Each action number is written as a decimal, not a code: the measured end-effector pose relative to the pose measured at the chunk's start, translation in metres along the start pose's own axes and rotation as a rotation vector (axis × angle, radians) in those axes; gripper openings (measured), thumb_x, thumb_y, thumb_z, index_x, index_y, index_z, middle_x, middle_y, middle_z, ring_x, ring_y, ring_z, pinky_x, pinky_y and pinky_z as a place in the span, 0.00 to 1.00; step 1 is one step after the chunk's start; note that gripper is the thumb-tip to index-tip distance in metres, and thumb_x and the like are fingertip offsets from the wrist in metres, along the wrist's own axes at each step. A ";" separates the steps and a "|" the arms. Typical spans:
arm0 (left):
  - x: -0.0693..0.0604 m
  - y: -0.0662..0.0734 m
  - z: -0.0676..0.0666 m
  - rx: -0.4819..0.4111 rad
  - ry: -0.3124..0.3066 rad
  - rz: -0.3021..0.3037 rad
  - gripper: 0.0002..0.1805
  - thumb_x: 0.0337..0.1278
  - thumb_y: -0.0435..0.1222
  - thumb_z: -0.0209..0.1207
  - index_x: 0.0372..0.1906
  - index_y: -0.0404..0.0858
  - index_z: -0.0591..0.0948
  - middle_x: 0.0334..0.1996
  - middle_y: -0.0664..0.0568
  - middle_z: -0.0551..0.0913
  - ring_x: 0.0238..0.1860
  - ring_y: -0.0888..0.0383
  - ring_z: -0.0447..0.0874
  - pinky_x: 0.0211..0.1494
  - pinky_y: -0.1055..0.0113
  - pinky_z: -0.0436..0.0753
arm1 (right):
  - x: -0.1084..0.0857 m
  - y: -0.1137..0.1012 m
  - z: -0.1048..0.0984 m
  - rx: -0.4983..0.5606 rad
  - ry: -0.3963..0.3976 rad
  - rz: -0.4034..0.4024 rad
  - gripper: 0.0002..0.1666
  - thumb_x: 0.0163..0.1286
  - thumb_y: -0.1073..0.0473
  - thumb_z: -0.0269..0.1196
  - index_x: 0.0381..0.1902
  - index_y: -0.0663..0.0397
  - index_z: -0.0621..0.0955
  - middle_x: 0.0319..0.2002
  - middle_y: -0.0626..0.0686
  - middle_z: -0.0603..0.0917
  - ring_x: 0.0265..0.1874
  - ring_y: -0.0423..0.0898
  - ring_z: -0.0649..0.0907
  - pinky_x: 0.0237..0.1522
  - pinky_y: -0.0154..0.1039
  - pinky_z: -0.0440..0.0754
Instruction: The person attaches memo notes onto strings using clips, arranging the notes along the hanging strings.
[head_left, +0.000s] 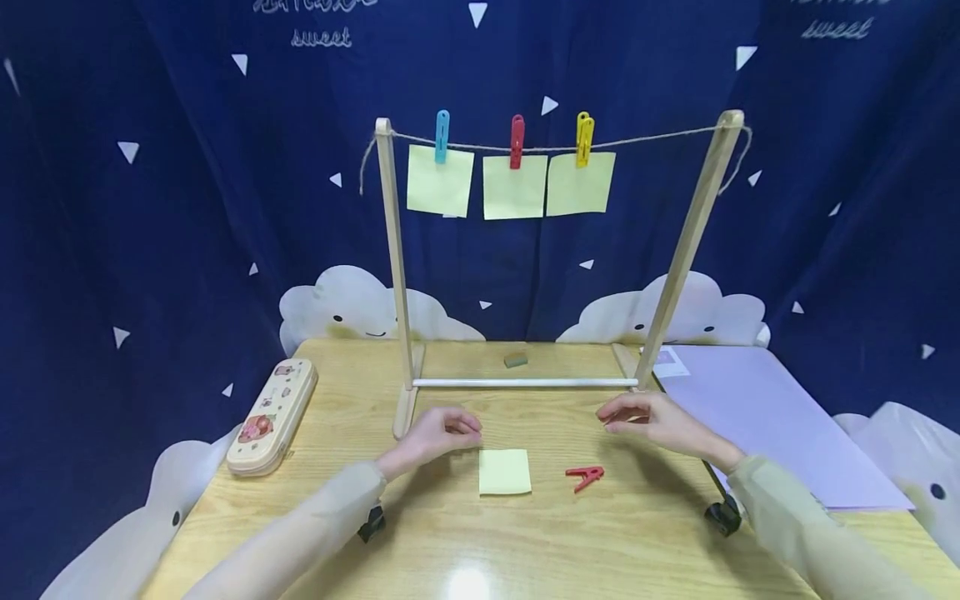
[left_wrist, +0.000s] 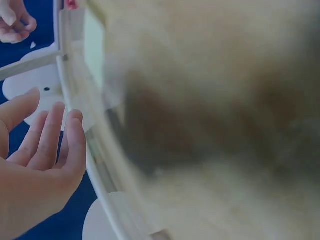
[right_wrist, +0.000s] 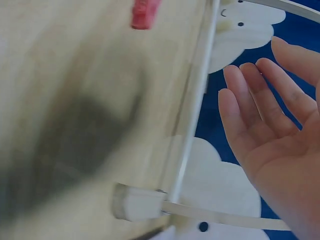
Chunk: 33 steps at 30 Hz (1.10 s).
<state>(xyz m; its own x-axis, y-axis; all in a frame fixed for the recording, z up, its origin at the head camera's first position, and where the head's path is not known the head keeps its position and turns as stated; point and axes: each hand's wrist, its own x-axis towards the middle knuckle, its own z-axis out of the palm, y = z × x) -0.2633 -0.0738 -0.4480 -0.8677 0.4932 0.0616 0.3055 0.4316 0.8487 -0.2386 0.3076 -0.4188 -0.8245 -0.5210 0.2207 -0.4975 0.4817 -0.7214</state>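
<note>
My left hand [head_left: 446, 432] hovers over the table just left of a pale yellow sticky note [head_left: 504, 472], its fingers loosely bent around nothing. To the right, my right hand [head_left: 647, 418] is above the table behind a red clothespin [head_left: 586, 477], also holding nothing. Both wrist views show relaxed, slightly curved fingers and bare palms. On a string [head_left: 637, 141] hang three pale yellow notes, clipped by a blue clothespin [head_left: 442, 136], a red clothespin [head_left: 517, 142] and yellow clips [head_left: 584, 140]; these yellow clips overlap, apparently two.
A wooden frame with a left post [head_left: 395, 250], a right post [head_left: 690, 242] and a white crossbar [head_left: 525, 382] stands at the back. A small greenish block [head_left: 516, 360] lies behind the bar. A pencil case [head_left: 273, 415] is at left, a purple folder [head_left: 772, 425] at right.
</note>
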 end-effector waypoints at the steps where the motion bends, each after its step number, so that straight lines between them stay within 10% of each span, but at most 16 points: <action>1: -0.003 -0.002 0.001 -0.005 -0.013 -0.004 0.11 0.58 0.33 0.66 0.43 0.30 0.84 0.38 0.41 0.89 0.39 0.53 0.87 0.42 0.75 0.82 | -0.001 0.003 0.003 0.002 0.000 -0.004 0.10 0.67 0.64 0.65 0.46 0.58 0.85 0.45 0.58 0.89 0.44 0.33 0.86 0.47 0.28 0.84; 20: -0.039 -0.019 0.027 -0.100 -0.072 0.051 0.15 0.51 0.30 0.69 0.44 0.31 0.83 0.39 0.40 0.88 0.40 0.53 0.86 0.44 0.75 0.82 | -0.016 0.020 0.034 0.068 -0.047 0.103 0.16 0.68 0.58 0.65 0.50 0.63 0.83 0.48 0.63 0.87 0.44 0.35 0.86 0.48 0.30 0.84; 33: -0.038 -0.018 0.032 0.072 -0.105 0.138 0.14 0.45 0.30 0.73 0.40 0.33 0.84 0.36 0.44 0.88 0.37 0.55 0.84 0.42 0.73 0.83 | -0.013 0.023 0.038 0.103 -0.097 0.107 0.17 0.70 0.59 0.63 0.51 0.65 0.82 0.49 0.66 0.86 0.45 0.33 0.85 0.49 0.28 0.83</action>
<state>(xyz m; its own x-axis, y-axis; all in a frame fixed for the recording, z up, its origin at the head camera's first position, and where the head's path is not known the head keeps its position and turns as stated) -0.2230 -0.0760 -0.4820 -0.7712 0.6259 0.1163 0.4493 0.4056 0.7960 -0.2289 0.2991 -0.4631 -0.8387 -0.5389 0.0782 -0.3740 0.4658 -0.8019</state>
